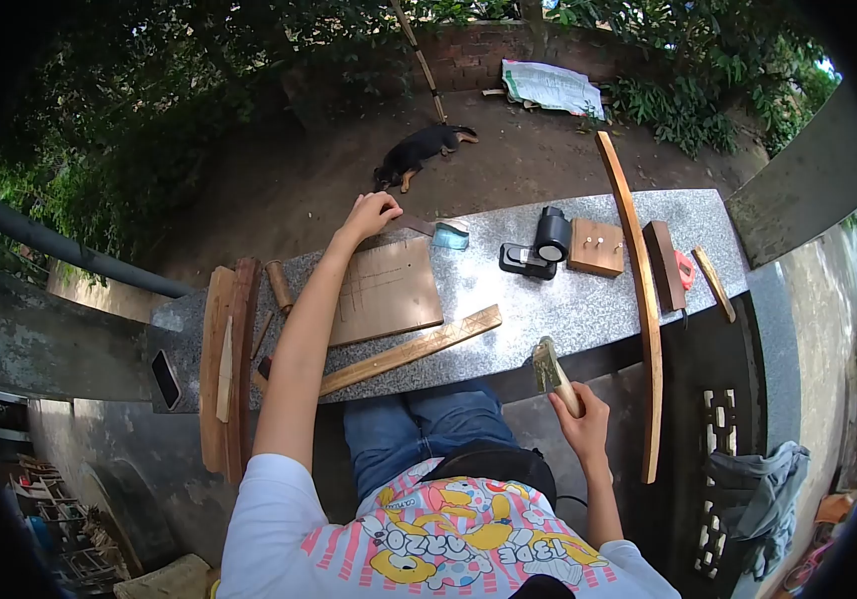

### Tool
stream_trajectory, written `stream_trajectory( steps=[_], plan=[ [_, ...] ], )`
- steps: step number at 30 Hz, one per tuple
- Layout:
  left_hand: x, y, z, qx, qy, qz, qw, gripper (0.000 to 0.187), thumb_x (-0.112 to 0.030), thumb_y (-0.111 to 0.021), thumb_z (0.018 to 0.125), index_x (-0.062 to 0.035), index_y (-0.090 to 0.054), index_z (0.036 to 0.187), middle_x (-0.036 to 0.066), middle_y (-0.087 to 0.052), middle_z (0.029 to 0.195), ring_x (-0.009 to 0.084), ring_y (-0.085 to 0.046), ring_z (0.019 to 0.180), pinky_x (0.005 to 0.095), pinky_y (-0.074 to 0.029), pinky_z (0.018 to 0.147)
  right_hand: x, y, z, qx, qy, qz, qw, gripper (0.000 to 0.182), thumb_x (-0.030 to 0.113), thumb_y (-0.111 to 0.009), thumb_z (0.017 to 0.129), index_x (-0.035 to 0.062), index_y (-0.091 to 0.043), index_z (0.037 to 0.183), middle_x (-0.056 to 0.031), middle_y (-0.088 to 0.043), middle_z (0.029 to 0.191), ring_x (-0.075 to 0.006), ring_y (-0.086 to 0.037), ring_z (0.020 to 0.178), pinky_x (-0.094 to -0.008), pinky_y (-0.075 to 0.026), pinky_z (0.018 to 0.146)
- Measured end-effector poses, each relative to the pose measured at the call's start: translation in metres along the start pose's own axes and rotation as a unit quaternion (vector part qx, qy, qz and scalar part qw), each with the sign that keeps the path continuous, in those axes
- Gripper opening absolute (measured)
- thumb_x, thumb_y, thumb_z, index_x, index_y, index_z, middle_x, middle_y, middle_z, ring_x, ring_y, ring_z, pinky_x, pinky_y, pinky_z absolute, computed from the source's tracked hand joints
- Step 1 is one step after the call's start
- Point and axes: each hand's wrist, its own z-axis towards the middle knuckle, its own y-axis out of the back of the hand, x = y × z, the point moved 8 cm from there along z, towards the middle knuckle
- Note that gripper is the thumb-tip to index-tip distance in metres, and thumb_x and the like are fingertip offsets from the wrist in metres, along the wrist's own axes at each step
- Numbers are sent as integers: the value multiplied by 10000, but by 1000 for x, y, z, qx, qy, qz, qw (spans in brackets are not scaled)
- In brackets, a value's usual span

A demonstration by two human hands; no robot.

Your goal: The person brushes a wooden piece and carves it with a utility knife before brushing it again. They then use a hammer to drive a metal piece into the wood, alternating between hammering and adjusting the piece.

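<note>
My left hand (376, 215) is stretched over the table's far edge. Its fingers are curled at the end of a dark brown wooden piece (413, 224), beside a translucent blue-green item (450, 236). Below that arm lies a flat wooden board (387, 290) with dark pencil-like lines, and in front of it a long wooden strip (419, 347). In my right hand (584, 419) is a short hatchet-like tool (547, 365) with a pale handle, its metal head raised near the table's front edge. The exact kind of tool is hard to make out.
On the speckled stone table (488, 290) are a black device (552, 235), a wooden block with pegs (596, 247) and a red tape measure (685, 268). A long curved batten (638, 299) overhangs the front edge. Planks (219, 369) and a phone (165, 379) lie left. A dog (424, 153) lies beyond.
</note>
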Motion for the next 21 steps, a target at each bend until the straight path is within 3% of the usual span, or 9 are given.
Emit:
stream_trajectory(
  steps=[1, 3, 5, 7, 9, 11, 12, 15, 21],
  plan=[
    [-10, -4, 4, 2, -1, 0, 1000, 180, -288, -681, 862, -109, -692, 879, 63, -671, 932, 257, -591, 1003, 483, -317, 1043, -1, 0, 0, 0, -5, -2, 1000, 284, 182, -792, 802, -17, -664, 959, -137, -659, 717, -156, -626, 612, -279, -481, 579],
    [-53, -11, 9, 19, -108, 78, 991, 135, -235, -654, 887, -100, -661, 886, 40, -632, 898, 220, -574, 938, 370, -358, 948, -4, 3, -1, 1, -11, -6, 1000, 287, 184, -793, 801, -18, -664, 958, -140, -660, 718, -158, -628, 613, -280, -482, 581],
    [-67, -21, 20, 50, -132, 100, 985, 133, -242, -641, 901, -109, -649, 898, 30, -617, 908, 219, -559, 975, 379, -356, 944, -8, 5, -1, 2, -18, -12, 1000, 290, 186, -795, 799, -19, -664, 957, -144, -660, 719, -160, -629, 613, -281, -483, 582],
    [-83, -34, 24, 107, -170, 89, 976, 145, -271, -652, 895, -126, -666, 901, 28, -600, 942, 234, -555, 1018, 424, -351, 978, -13, 9, -3, -23, -20, -11, 999, 295, 239, -802, 773, 16, -659, 902, -165, -634, 681, -303, -637, 583, -354, -476, 545],
    [-100, -39, 24, 111, -197, 79, 971, 138, -269, -658, 893, -131, -667, 900, 26, -598, 930, 229, -557, 1008, 422, -357, 952, -15, 12, -3, -28, -31, -6, 999, 295, 238, -801, 774, 13, -659, 901, -163, -632, 675, -298, -635, 576, -354, -475, 543],
    [-120, -50, 17, 138, -217, 89, 962, 144, -281, -661, 891, -137, -668, 902, 23, -598, 925, 222, -565, 1016, 469, -347, 1016, -16, 14, -2, -35, -43, 1, 998, 296, 237, -801, 776, 10, -658, 901, -162, -629, 668, -294, -633, 569, -355, -474, 541],
    [-128, -55, 14, 134, -219, 119, 959, 177, -319, -666, 885, -143, -670, 906, 14, -599, 921, 209, -580, 1016, 540, -306, 1087, -16, 14, -1, -34, -45, 5, 998, 295, 235, -801, 777, 9, -658, 900, -160, -630, 670, -285, -636, 572, -347, -475, 544],
    [-149, -66, 3, 139, -241, 121, 953, 222, -359, -668, 876, -142, -662, 917, 5, -598, 925, 203, -592, 1015, 596, -257, 1120, -20, 15, 0, -45, -41, -4, 998, 293, 232, -801, 780, 8, -657, 902, -157, -636, 679, -268, -640, 580, -330, -477, 552],
    [-184, -66, -24, 100, -285, 105, 947, 286, -283, -752, 788, -119, -621, 982, 22, -600, 1063, 240, -581, 1056, 509, -330, 1099, -20, 38, 4, -76, -42, 22, 996, 277, 198, -798, 784, 3, -656, 920, -132, -644, 685, -213, -636, 585, -296, -472, 561]
  ],
)
